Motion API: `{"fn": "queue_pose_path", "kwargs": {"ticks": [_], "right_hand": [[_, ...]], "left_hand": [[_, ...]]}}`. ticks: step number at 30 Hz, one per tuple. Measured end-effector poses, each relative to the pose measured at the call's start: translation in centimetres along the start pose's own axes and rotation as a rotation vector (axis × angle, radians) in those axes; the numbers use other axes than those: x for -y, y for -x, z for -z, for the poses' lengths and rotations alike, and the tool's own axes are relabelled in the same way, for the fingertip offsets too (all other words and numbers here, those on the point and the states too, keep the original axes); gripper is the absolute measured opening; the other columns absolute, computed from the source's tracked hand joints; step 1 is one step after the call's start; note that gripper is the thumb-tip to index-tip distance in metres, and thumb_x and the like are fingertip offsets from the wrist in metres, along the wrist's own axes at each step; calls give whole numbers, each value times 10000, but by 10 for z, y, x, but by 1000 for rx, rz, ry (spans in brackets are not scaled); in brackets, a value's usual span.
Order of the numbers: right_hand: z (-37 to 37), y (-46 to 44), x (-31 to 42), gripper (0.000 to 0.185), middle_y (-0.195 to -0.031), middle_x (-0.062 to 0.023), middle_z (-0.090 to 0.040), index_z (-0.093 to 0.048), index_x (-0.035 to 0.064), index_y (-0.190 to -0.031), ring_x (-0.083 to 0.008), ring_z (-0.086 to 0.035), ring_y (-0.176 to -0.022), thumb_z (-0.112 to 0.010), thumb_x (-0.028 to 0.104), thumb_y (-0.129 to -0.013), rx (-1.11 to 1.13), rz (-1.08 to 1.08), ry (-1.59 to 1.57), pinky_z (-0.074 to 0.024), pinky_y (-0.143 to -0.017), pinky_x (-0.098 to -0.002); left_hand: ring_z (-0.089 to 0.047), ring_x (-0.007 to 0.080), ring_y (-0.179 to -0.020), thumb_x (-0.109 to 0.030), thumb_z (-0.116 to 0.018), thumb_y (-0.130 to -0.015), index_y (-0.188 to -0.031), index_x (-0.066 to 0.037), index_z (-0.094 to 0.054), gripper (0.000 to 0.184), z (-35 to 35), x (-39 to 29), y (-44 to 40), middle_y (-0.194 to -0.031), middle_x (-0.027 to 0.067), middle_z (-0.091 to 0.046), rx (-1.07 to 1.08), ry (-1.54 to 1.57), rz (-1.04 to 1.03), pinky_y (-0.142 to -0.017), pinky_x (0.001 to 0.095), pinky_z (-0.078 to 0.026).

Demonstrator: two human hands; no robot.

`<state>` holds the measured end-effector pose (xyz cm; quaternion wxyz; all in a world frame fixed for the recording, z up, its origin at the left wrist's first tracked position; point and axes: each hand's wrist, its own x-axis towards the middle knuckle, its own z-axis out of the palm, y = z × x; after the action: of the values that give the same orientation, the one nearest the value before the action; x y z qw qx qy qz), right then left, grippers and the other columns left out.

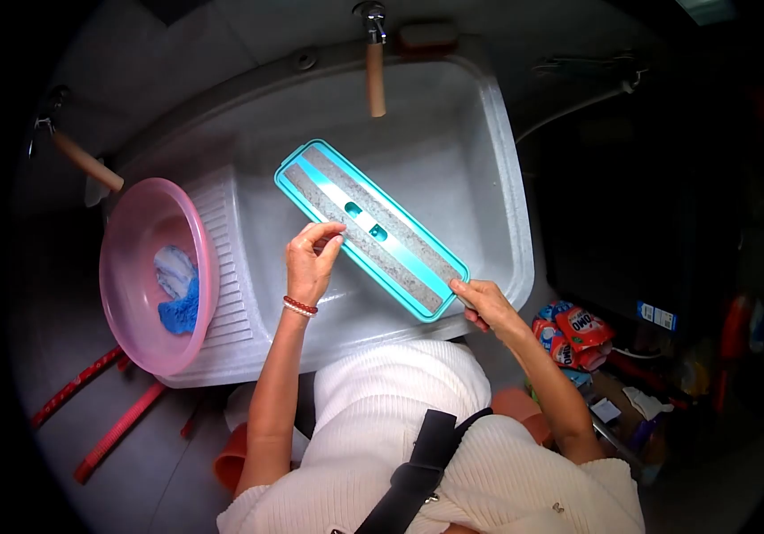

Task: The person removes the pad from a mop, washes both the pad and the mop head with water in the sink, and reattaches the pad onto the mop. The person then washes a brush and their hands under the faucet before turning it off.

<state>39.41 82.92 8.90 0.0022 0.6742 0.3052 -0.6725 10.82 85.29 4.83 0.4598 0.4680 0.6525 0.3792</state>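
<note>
and the right hand (482, 304) grips the turquoise board (366, 230) at four o'clock! left hand (312, 256), loosely curled, sits by its eight o'clock edge.

The long turquoise board (365, 222) had rounded corners, a raised rim and two speckled grey strips (389, 216) running lengthwise. Between them ran a shiny turquoise band with two dark green openings (377, 233) near its middle. It slanted across the view over the grey sink (426, 133), strips facing up.
</note>
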Motion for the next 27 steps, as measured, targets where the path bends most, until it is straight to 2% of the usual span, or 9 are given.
{"fn": "queue_pose_path", "kwargs": {"ticks": [4, 7, 10, 16, 19, 20, 22, 24, 27], "right_hand": [[-1, -1, -2, 480, -455, 15, -409, -620, 17, -775, -64, -344, -325, -558, 490, -826, -27, 24, -17, -252, -300, -218], [-2, 0, -1, 478, -451, 7, -420, -655, 31, -831, -72, -375, -349, -567, 500, -813, -64, 41, 45, -280, -338, -235], [0, -1, -4, 514, -509, -42, -502, -674, 44, -887, -119, -489, -457, -557, 535, -795, -101, 79, 160, -380, -448, -286], [-2, -1, -8, 576, -717, -126, -621, -678, 68, -959, -231, -599, -721, -523, 590, -772, -165, 113, 294, -440, -673, -377], [-5, 0, -12, 569, -729, -132, -629, -678, 74, -960, -243, -604, -722, -526, 588, -771, -197, 169, 290, -444, -669, -376], [-6, 0, -12, 570, -740, -137, -632, -678, 73, -961, -244, -606, -732, -526, 588, -770, -211, 174, 291, -445, -675, -375], [-8, 2, -12, 571, -763, -147, -639, -678, 73, -964, -246, -611, -752, -527, 588, -770, -241, 184, 293, -448, -687, -372], [-11, -2, -19, 562, -704, -126, -623, -681, 71, -946, -222, -601, -689, -529, 584, -773, -249, 186, 265, -444, -636, -350], [-16, -5, -21, 538, -597, -79, -565, -683, 67, -913, -176, -552, -571, -538, 568, -781, -226, 140, 202, -414, -545, -313]], "left_hand": [[-552, 139, -617, -3, -623, -731, -860, -26, -659, 136, -25, -11, 6, -738, 65, -577, 19, -44, -67, -580, 249, -451], [-541, 184, -621, -32, -652, -710, -854, -23, -645, 145, -41, -19, 10, -740, 79, -532, 24, -203, -100, -601, 288, -452], [-501, 162, -582, -61, -675, -698, -840, -12, -643, 153, -57, -19, 9, -694, 61, -499, -75, -402, -175, -565, 289, -433], [-510, 166, -565, -109, -692, -690, -802, 1, -644, 165, -65, -13, 5, -665, 68, -522, -65, -480, -121, -551, 304, -432], [-556, 223, -580, -120, -676, -686, -752, -26, -661, 116, -63, -4, -2, -645, 95, -559, -9, -264, 49, -582, 331, -448], [-531, 157, -531, -138, -670, -694, -711, -8, -651, 133, -62, -1, -4, -588, 61, -558, -23, -228, 40, -556, 290, -437], [-491, 107, -536, -138, -670, -713, -713, 6, -640, 147, -61, 15, -8, -579, 17, -533, -15, -39, 105, -538, 257, -413], [-423, 38, -574, -133, -659, -765, -730, 9, -629, 150, -55, 18, -8, -611, -54, -497, -8, 172, 135, -521, 198, -357], [-413, 28, -585, -116, -637, -799, -770, -17, -636, 103, -39, 12, -3, -643, -65, -507, -28, 376, 215, -522, 188, -330]]}}
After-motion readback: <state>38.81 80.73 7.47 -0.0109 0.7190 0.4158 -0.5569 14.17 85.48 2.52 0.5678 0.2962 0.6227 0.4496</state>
